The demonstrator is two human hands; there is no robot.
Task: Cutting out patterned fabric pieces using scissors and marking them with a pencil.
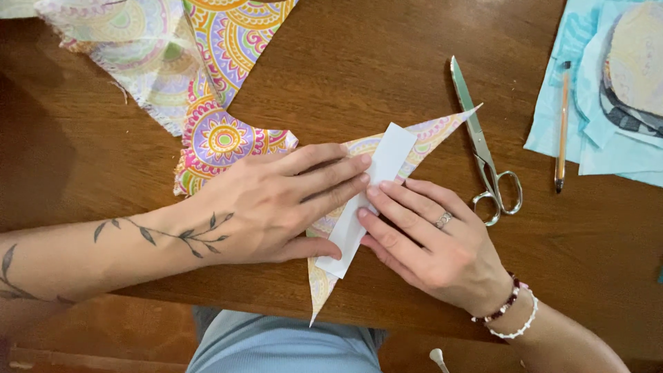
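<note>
While the left hand (276, 207) lies flat, fingers together, on the cloth (421, 138), the right hand (428, 238) presses the paper strip (369, 190), fingers slightly spread. Scissors (483, 152) lie at two o'clock.

Both hands (359, 214) pressing white paper strip (376, 179) onto patterned fabric triangle (431, 135).

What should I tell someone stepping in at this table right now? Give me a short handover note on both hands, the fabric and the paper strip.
Left hand: flat, palm down, pressing the patterned fabric triangle and white paper strip onto the wooden table.
Right hand: fingertips on the strip's lower half; holds nothing.
Nearby: scissors lie just right of the triangle; pen on light blue fabric pieces; larger patterned fabric at upper left.
Done: strip laid along the triangle.
Left: no marking or cutting along the strip shows.
</note>
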